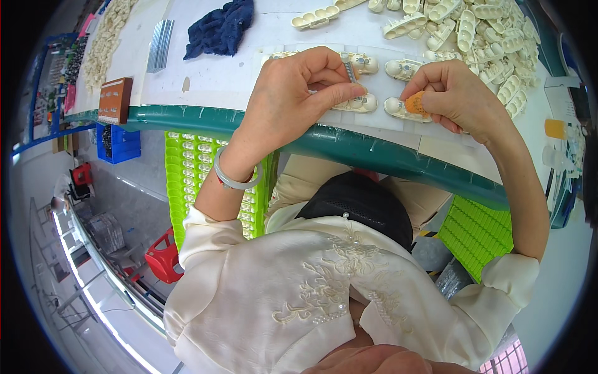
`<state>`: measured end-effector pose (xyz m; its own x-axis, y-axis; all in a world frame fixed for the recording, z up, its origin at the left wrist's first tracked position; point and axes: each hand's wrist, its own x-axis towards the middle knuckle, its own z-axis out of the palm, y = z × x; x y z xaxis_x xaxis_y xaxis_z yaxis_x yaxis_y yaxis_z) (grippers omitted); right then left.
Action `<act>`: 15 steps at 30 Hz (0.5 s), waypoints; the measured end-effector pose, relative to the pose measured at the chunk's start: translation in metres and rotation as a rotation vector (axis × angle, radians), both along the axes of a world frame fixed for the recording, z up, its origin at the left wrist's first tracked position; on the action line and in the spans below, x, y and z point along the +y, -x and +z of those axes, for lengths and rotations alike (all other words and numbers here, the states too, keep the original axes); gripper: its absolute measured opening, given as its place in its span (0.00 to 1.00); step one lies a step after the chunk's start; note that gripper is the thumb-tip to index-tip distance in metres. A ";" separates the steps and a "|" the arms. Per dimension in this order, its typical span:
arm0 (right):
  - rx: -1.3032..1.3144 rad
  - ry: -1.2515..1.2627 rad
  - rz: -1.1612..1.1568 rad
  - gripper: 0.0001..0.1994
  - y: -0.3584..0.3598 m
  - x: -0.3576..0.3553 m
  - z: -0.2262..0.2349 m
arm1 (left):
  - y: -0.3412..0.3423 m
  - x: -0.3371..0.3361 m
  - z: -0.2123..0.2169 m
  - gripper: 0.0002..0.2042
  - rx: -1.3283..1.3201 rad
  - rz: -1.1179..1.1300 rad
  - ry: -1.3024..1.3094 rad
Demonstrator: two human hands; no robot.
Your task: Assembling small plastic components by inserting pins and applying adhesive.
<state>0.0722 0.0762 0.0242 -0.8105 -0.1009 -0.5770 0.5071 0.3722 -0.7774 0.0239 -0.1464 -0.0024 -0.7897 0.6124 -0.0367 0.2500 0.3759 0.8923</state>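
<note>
My left hand [305, 93] is closed, pinching a narrow grey ridged strip [349, 67] between thumb and fingers, above a row of cream plastic pieces. One of these, an oblong cream piece [364, 102], lies just under its fingertips. My right hand [458, 96] is closed over another oblong cream piece [393, 107] on the table. An orange, rough-surfaced cover [416, 103], like a finger cot, shows at its fingertips. What those fingers pinch, if anything, is hidden. Behind them lies a cream piece with small grey round parts [403, 68].
A heap of cream pieces [492, 31] covers the table's far right. A dark blue cloth [219, 28], stacked silver strips [161, 47] and a brown block [115, 101] lie to the left. Green trays [187, 171] stand below the padded green table edge [180, 119].
</note>
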 end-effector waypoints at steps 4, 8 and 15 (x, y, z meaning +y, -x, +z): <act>0.006 0.007 -0.001 0.08 0.000 0.000 -0.003 | -0.001 -0.001 -0.003 0.06 -0.012 -0.002 0.013; -0.001 0.010 -0.007 0.08 -0.001 -0.001 -0.001 | -0.007 0.001 -0.007 0.09 0.293 0.012 -0.027; 0.017 0.022 -0.022 0.08 -0.003 0.000 -0.002 | -0.011 0.007 -0.003 0.06 0.304 0.027 0.018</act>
<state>0.0748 0.0757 0.0223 -0.8221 -0.0949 -0.5614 0.5021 0.3438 -0.7935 0.0349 -0.1395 -0.0052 -0.7822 0.5921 0.1937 0.4945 0.4010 0.7712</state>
